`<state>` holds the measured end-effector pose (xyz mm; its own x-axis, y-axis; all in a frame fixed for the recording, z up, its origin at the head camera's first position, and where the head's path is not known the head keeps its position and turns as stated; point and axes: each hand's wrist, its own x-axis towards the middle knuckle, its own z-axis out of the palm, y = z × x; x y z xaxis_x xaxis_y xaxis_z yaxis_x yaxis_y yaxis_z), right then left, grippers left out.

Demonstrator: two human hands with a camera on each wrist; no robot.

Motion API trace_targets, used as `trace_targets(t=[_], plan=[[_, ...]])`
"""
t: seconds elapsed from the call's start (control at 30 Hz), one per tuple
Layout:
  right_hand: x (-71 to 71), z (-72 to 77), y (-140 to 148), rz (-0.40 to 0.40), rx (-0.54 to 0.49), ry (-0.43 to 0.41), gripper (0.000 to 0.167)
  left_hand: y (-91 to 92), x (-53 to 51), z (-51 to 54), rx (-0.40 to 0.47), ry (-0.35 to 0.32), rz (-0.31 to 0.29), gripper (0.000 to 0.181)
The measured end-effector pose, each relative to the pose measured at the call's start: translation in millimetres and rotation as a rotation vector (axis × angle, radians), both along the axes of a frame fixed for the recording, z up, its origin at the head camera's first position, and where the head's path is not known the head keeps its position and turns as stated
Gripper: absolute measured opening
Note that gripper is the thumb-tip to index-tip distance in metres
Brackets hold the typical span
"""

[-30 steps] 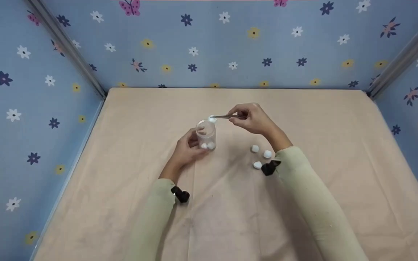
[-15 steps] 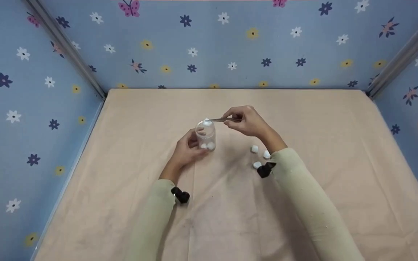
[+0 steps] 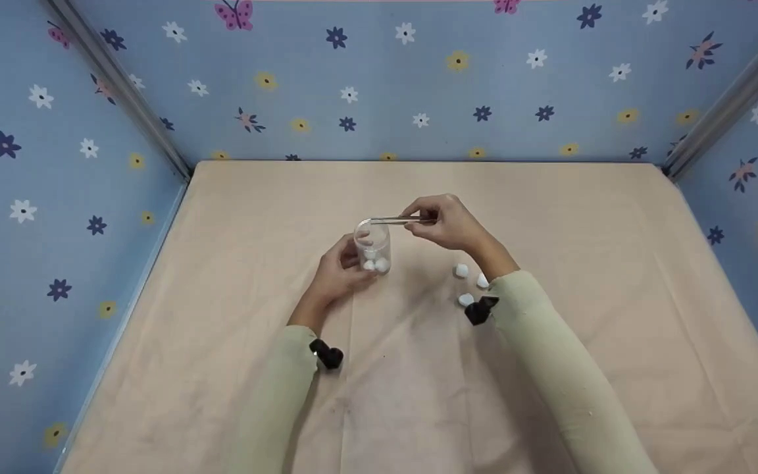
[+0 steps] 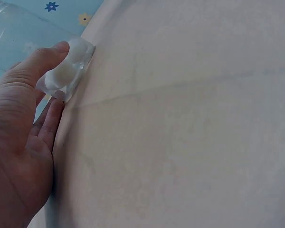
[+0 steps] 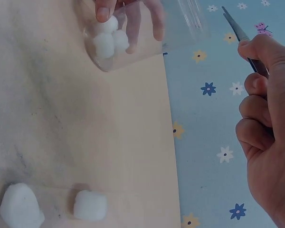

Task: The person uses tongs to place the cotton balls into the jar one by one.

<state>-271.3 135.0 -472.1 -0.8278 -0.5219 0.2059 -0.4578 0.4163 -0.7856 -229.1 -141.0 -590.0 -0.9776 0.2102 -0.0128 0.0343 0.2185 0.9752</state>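
My left hand (image 3: pixel 339 271) grips a clear plastic jar (image 3: pixel 384 247) from its left side, thumb near the base. White cotton balls (image 5: pixel 105 45) lie at the bottom of the jar; three show in the right wrist view. Above the jar's open mouth, my right hand (image 3: pixel 448 220) pinches metal tweezers (image 3: pixel 389 220). The tweezers' tips hold nothing and stand slightly apart in the right wrist view. In the left wrist view the left thumb presses the jar wall beside the cotton balls (image 4: pixel 61 73).
Three loose cotton balls (image 3: pixel 461 270) lie on the beige cloth (image 3: pixel 254 217), below my right wrist; the sleeve and its black wrist camera (image 3: pixel 481 309) partly cover some. Another black camera (image 3: pixel 328 354) sits on the left sleeve. Blue flowered panels (image 3: pixel 379 79) surround the table.
My right hand moved left, bringing the tweezers and a cotton ball over the jar's mouth. The cotton ball was let go and dropped inside. My left hand and the jar stayed still.
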Motion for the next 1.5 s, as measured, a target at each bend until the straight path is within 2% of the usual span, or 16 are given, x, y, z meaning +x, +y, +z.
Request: trace_targets(t=[0.57,0.8,1.07,1.5], plan=[[2.3,-4.8,6.4,-0.014,-0.023,0.017,0.018,-1.5,-0.2,2.3,0.012,-0.004,0.011,0.081],[5.1,-7.8,17.5,-0.032,-0.056,0.047,0.019,-2.6,0.7,2.4,0.008,-0.004,0.010,0.082],[8.9,-9.1,30.5,-0.059,-0.087,0.030,0.019,-1.3,0.5,3.4,0.013,-0.016,0.009,0.084],[18.8,-14.4,50.1,-0.086,-0.091,0.055,0.019,0.8,0.1,0.7,-0.015,0.004,0.019,0.082]])
